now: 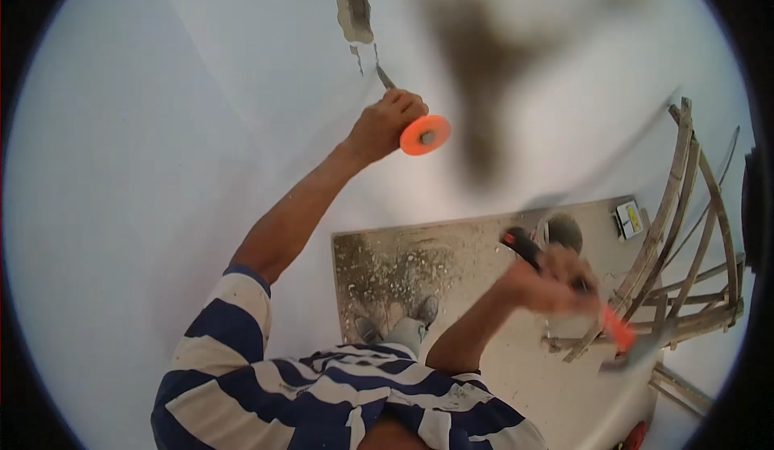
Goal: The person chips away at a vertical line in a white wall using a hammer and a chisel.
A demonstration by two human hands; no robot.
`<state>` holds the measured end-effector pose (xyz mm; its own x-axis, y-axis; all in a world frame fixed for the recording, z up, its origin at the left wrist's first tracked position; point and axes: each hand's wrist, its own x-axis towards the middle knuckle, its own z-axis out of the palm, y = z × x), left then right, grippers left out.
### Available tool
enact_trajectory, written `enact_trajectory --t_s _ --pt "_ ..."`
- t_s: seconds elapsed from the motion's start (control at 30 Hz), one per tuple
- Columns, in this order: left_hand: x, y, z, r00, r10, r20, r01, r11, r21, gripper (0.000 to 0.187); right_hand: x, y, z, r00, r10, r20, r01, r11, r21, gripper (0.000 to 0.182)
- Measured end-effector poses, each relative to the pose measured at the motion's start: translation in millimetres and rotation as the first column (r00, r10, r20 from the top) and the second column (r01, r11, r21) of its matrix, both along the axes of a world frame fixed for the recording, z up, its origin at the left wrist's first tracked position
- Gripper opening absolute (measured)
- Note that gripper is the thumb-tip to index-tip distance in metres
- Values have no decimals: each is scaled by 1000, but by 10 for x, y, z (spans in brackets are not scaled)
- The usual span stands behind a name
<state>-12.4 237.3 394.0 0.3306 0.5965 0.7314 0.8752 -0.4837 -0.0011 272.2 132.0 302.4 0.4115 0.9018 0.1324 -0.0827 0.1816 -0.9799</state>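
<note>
My left hand [393, 119] is wrapped around a chisel with a round orange hand guard [436, 129]. The chisel's tip meets the white wall [266, 71] at thin cracks just below a rough vertical groove [355, 10] cut into the plaster. In my right hand [564, 277] is a hammer [618, 328] with a black and orange handle, held out to the right and away from the chisel. Motion blurs the hammer's head.
Plaster chips litter the floor [387, 268] around my shoes. A bucket [563, 232] stands at the wall, with a small box [628, 218] farther right. On the right leans a rough wooden frame [685, 208]. A dark blurred smear covers part of the upper view.
</note>
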Motion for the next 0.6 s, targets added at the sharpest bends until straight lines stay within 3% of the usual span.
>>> enact_trajectory --t_s 0.03,0.1,0.13,0.17,0.2,0.27,0.3,0.33,0.37,0.4,0.43,0.47,0.53,0.57,0.6 --pt "4 2 4 1000 -19 -6 19 1000 -13 17 64 4 -304 990 62 128 -65 998 20 48" --pt "53 38 5 1000 -28 0 28 999 -23 18 -1223 139 -516 908 171 383 -185 983 -1 44" --pt "44 72 53 1000 -15 16 15 1000 -11 20 -1189 198 -757 845 200 496 -228 974 -4 43" --pt "76 18 20 999 -7 35 7 1000 -16 21 -1164 -16 -677 910 358 210 -340 933 -116 41" --pt "94 31 1 998 48 -36 -49 999 -24 23 -1097 -146 -456 882 460 -105 -471 867 -163 40" --pt "54 54 65 997 33 -64 -31 999 34 21 -795 -259 -322 963 267 -29 -267 943 -197 40" --pt "120 -24 -52 997 14 -79 -12 999 35 19 -381 -305 -721 868 -11 496 -55 992 117 40" --pt "119 -8 -170 983 61 -174 -48 996 78 20 -73 -69 -1154 517 -428 741 -36 854 518 41" --pt "201 -151 -287 998 39 -50 -43 996 -84 20 191 -224 -1360 951 -55 305 63 998 -16 43" --pt "241 -266 -459 997 -40 65 49 987 -152 22 424 -386 -1202 994 -26 103 38 992 -124 45" --pt "288 -434 -608 989 -103 109 122 975 -187 24 686 -488 -1285 899 -142 415 194 978 -84 47" --pt "362 -603 -893 972 -82 221 149 941 -303 27 1070 -586 -1721 882 -149 448 251 952 -177 47" --pt "512 -1005 -1485 984 57 166 58 784 -618 32 1549 -981 -2004 749 -125 651 366 897 -249 45" --pt "581 -1267 -1646 986 128 106 -9 677 -736 32 1731 -1225 -2089 857 -10 515 323 789 -523 42" --pt "596 -1483 -2109 943 218 253 109 516 -850 32 1936 -1487 -2210 939 61 337 228 622 -749 39"
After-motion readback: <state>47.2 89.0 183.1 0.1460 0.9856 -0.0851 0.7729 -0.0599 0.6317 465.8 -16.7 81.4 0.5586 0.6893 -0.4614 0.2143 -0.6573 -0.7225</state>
